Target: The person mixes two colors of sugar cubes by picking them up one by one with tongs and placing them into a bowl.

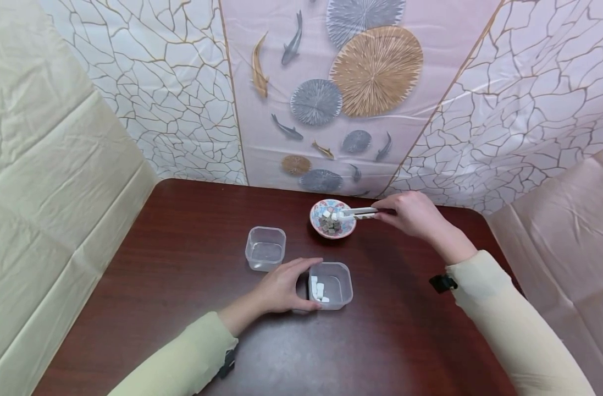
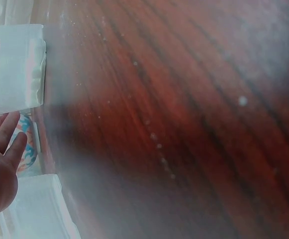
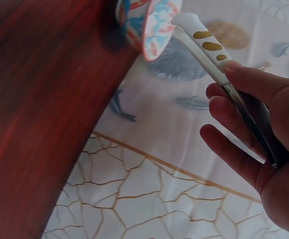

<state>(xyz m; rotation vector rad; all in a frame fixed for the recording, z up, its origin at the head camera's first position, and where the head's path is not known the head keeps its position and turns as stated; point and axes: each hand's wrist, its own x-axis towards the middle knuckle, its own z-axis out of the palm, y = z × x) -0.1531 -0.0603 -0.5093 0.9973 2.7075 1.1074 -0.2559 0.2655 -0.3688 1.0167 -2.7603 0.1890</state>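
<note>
My right hand [image 1: 415,214] grips a pair of tongs [image 3: 211,47] with metal arms and white, gold-spotted ends. Their tips are over a small red-and-blue patterned bowl [image 1: 313,223], among white cubes [image 1: 327,213] and grey-brown chunks [image 1: 329,224]. With thumb and fingers spread across its left side, my left hand [image 1: 281,286] holds a clear plastic container [image 1: 349,289]. Several white blocks [image 1: 320,289] lie along that container's left wall. In the left wrist view the fingers [image 2: 6,133] show at the left edge, and the container [image 2: 17,69] appears above them.
A second clear plastic container [image 1: 266,250] stands left of the bowl, beyond my left hand. All of it sits on a dark red-brown wooden table [image 1: 192,247]. Behind the table hangs a patterned cloth [image 1: 261,137], and pale cloth [image 1: 59,165] lines the sides.
</note>
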